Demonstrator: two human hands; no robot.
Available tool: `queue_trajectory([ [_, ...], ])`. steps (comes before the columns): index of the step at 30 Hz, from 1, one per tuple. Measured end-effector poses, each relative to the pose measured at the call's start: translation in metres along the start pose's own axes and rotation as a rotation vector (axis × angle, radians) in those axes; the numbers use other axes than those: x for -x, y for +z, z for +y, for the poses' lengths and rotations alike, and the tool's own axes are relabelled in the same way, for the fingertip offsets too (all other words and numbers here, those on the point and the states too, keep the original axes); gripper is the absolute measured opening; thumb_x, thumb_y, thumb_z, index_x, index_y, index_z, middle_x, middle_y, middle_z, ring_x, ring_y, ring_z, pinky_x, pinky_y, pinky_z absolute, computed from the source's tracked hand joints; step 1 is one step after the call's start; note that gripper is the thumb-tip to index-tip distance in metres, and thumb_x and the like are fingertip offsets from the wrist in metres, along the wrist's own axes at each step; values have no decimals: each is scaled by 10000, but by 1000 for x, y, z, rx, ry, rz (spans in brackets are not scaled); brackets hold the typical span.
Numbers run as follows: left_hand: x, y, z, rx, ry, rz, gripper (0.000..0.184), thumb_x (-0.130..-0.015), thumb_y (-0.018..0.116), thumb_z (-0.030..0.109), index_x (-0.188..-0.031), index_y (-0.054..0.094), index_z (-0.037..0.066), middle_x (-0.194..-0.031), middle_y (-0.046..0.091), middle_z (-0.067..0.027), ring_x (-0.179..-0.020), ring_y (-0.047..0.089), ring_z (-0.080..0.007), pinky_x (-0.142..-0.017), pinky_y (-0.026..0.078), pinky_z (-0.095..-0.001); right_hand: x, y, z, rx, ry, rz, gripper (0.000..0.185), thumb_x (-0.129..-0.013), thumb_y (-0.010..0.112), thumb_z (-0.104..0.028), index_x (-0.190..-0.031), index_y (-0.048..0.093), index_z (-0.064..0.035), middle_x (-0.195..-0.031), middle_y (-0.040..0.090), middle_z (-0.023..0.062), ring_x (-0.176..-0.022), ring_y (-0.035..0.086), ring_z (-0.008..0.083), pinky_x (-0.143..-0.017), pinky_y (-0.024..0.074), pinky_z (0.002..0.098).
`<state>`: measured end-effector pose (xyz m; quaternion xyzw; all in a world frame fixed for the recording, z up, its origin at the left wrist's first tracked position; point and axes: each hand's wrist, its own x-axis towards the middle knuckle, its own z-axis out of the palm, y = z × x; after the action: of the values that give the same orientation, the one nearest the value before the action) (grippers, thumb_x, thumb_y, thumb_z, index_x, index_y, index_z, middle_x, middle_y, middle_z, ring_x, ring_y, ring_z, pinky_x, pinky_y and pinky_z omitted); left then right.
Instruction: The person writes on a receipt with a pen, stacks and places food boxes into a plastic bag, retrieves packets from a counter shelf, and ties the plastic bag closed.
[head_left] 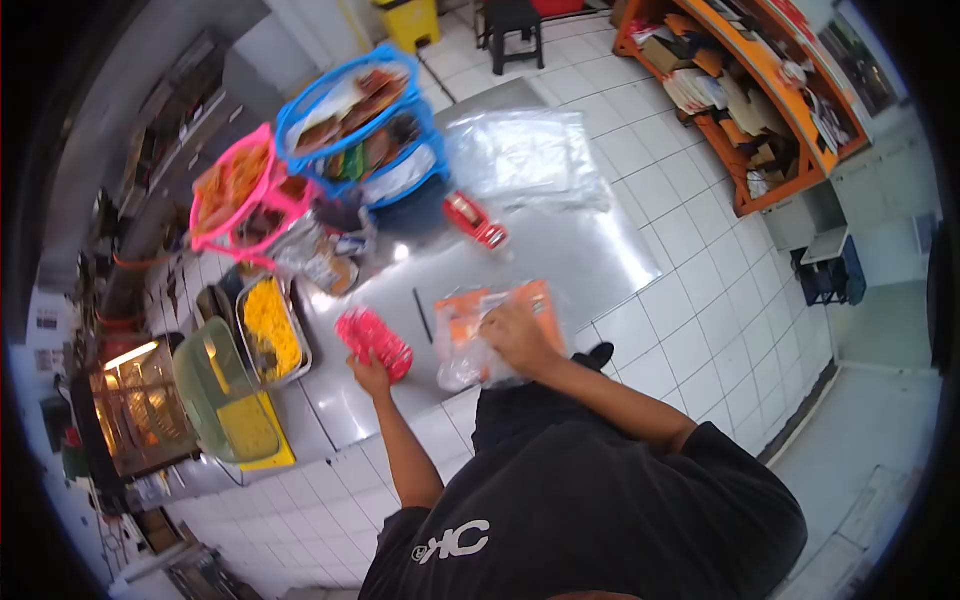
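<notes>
My left hand [371, 373] is wrapped round the lower end of a bright pink-red packet [372, 340] at the near edge of the steel table. To its right, a clear plastic bag with orange printing or contents [460, 318] lies along the same edge. My right hand [517, 335] is over this bag, its fingers curled together on the plastic; the exact grip is partly hidden. A thin dark stick-like item [422, 315] lies between the packet and the bag. Farther back is a red tape dispenser [476, 220].
Clear plastic bags [525, 155] are stacked at the table's far right. A blue basket [290, 135] and a pink basket [265, 243] hold packed goods. Left are a metal tray of yellow food [303, 365], a green lid [205, 400] and a yellow board [277, 450].
</notes>
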<state>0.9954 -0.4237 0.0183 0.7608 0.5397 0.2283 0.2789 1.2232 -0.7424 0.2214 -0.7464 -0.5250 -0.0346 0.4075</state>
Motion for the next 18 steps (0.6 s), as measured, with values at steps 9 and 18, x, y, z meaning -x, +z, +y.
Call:
queue_trajectory([
  [9,152,108,97,-15,244,5,705,-957,527,606,-1256,618,-26,-1206,654,-273,-1095,625,-459,-961,491,-519,2,-26,44,-857,200,-165,397,-1063,481,-243,-1404,572,-61,-1392,608,132,-1270,588,237,-1112,420,346],
  [18,255,328,336,-308,318,-827,718,-927,543,630,-1237,640,-10,-1222,653,-266,-1107,622,-459,-977,485,-520,22,-315,142,-742,153,166,319,-903,582,-15,-1219,612,-54,-1011,677,184,-891,671,392,-775,537,436],
])
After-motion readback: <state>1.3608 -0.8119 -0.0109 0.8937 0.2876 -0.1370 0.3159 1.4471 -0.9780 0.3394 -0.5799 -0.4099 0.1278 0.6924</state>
